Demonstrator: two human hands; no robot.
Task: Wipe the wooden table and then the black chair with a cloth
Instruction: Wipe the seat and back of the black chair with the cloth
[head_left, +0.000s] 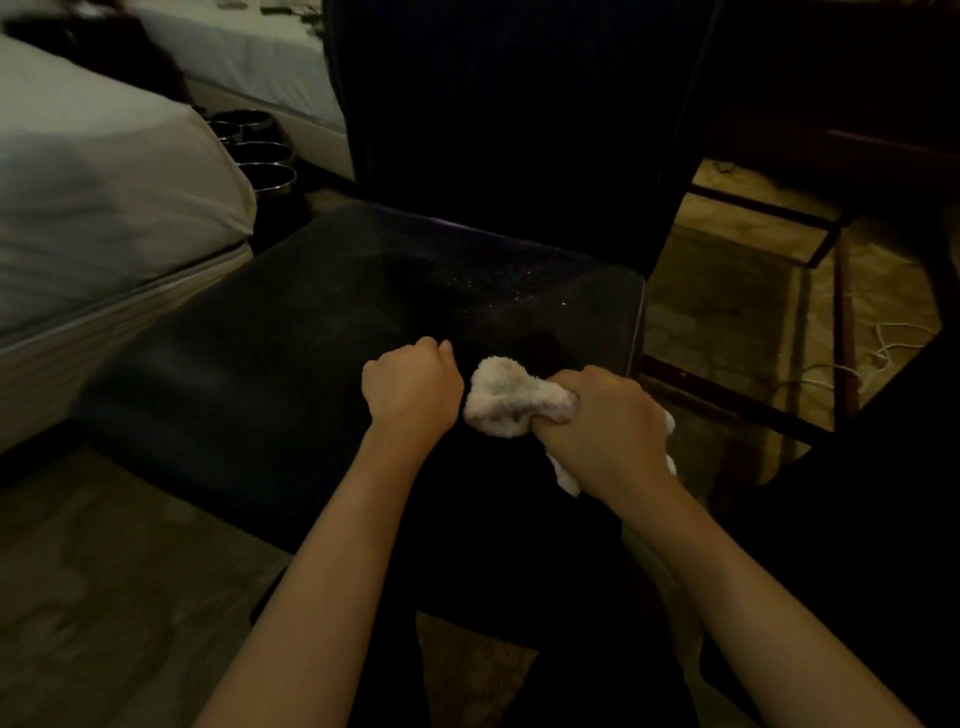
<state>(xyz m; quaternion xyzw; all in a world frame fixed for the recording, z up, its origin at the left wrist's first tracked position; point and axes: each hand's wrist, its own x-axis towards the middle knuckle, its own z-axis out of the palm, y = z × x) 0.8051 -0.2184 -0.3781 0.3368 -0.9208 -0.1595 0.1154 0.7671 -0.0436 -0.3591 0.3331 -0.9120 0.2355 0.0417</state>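
The black chair (291, 332) fills the middle of the head view, its padded seat facing me and its tall dark back rising behind. Pale specks dot the seat's far right part. My right hand (605, 426) is shut on a bunched white cloth (506, 397), which pokes out to the left of my fist over the seat's near right part. My left hand (413, 387) is curled into a fist just left of the cloth, resting on or just above the seat, with nothing in it. The wooden table's dark frame (831, 239) stands at the right.
A bed with white sheets (104, 197) runs along the left, close to the chair. Several round metal bins (262, 161) stand on the floor between bed and chair. A white cable (883, 343) lies on the patterned floor at the right, under the table frame.
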